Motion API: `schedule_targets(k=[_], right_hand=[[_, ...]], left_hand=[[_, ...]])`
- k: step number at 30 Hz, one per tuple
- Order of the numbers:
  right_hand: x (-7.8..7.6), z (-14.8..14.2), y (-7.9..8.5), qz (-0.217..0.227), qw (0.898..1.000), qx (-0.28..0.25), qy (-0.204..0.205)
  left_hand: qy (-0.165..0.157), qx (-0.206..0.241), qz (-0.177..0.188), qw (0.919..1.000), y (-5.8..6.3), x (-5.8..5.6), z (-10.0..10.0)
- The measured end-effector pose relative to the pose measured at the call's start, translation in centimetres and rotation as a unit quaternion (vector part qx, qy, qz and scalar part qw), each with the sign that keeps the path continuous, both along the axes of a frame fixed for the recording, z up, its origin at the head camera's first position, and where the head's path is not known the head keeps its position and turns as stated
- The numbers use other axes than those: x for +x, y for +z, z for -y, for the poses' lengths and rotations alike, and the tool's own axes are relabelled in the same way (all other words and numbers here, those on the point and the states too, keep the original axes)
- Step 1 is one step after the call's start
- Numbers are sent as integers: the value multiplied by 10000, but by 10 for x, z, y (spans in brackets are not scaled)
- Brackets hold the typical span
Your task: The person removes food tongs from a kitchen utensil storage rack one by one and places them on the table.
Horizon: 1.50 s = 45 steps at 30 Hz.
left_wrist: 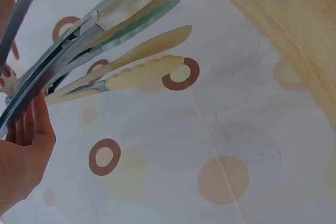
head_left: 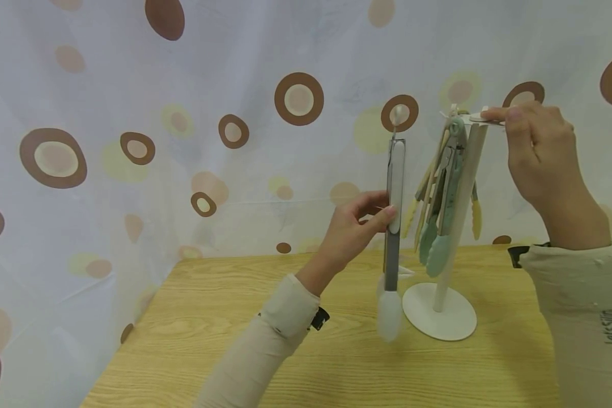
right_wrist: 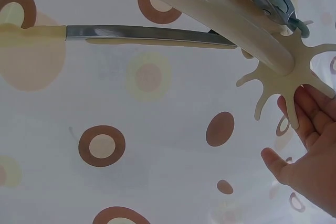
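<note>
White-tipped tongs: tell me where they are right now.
In the head view, the white-tipped tongs are right of centre, gripped tips down by the left hand, just left of the stand.

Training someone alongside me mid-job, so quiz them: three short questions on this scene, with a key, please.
1. Which hand grips the white-tipped tongs?
2. True or false: the green-tipped tongs hang from the stand.
3. Where are the fingers of the right hand?
A) At the stand's round base
B) At the stand's hooked top
C) Flat on the table

Key:
1. The left hand.
2. True.
3. B.
</note>
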State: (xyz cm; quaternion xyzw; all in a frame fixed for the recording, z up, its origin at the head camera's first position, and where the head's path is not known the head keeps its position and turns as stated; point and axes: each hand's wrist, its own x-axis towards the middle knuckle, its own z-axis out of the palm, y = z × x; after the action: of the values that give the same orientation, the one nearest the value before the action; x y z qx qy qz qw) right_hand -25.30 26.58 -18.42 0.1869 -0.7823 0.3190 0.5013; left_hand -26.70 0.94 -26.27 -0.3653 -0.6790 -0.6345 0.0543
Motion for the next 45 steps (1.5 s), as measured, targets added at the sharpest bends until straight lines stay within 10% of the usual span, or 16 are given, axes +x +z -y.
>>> schedule_targets(k=[15,45], right_hand=[[0,-1,0,-1,10000,64,40],[-2,-2,-1,-248,9993,216,168]], left_hand=[[1256,-245,-657,9896,-2,-8,37],[3060,-1021,-329,9460,-5,-21,150]])
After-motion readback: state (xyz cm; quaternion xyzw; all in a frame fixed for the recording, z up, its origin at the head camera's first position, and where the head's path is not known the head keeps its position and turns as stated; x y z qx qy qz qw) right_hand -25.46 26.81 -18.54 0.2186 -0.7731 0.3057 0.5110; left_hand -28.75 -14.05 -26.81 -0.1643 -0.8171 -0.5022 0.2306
